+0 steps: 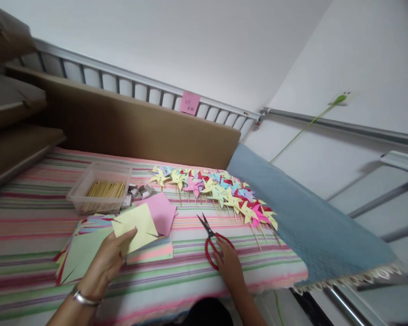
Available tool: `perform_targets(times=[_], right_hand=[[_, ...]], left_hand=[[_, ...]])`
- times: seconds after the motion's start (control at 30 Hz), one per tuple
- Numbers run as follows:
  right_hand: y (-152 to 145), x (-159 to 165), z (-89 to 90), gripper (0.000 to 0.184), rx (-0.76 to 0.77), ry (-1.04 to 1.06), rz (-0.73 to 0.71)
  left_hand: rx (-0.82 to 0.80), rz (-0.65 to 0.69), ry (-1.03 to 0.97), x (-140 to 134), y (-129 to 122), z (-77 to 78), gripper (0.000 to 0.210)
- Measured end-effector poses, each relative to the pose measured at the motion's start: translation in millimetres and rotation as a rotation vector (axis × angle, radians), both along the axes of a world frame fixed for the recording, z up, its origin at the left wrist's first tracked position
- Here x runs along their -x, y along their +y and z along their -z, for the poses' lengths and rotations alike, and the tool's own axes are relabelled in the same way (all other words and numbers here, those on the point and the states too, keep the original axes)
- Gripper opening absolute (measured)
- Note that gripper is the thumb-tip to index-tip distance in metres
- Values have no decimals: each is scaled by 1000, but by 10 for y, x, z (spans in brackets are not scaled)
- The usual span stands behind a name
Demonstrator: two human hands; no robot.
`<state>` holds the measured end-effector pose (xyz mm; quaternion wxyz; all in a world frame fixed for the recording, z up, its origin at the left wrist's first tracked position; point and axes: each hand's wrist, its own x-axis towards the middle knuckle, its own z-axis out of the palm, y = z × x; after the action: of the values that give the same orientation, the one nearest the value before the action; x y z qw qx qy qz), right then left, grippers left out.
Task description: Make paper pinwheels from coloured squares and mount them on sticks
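My left hand (110, 258) pinches a pale yellow paper square (139, 228) with slits cut in from its corners. That square is above a pink sheet (161, 213) and a pile of coloured papers. Under my left wrist lies another stack of slit papers, a light green sheet (86, 256) on top. My right hand (229, 262) has its fingers at the red handles of a pair of scissors (211, 240). The scissor blades point away from me, slightly apart, low over the striped cloth.
Many paper pinwheels on sticks (221, 192) lie in rows at the back right. A clear plastic box (100, 190) holds thin wooden sticks, with small silvery pieces (141, 191) beside it. A cardboard panel (139, 129) borders the striped cloth (190, 287); cardboard boxes (17, 145) are stacked left.
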<state>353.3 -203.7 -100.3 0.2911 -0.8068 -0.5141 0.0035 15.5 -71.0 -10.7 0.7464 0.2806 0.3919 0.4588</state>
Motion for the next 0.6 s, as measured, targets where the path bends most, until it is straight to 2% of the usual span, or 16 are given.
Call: perform_targets(times=[0.17, 0.3, 0.4, 0.47, 0.5, 0.53, 0.6], right_hand=[[107, 88, -151, 42, 15, 75, 22], [85, 123, -296, 45, 7, 222, 29], [-149, 220, -425, 49, -1, 382, 37], [-417, 380, -536, 52, -34, 635, 1], [-571, 492, -599, 54, -88, 902, -50], [-731, 623, -664, 52, -137, 1161, -107], [-1033, 913, -789, 42, -141, 1423, -239]], left_hand=[[39, -55, 72, 266, -440, -35, 37], [26, -138, 123, 477, -683, -234, 42], [7, -161, 172, 571, -858, -407, 44], [-13, -148, 199, 594, -982, -507, 42], [-30, -138, 207, 594, -1044, -552, 42], [-44, -128, 218, 586, -1103, -593, 43], [-64, -119, 240, 556, -1208, -665, 46]])
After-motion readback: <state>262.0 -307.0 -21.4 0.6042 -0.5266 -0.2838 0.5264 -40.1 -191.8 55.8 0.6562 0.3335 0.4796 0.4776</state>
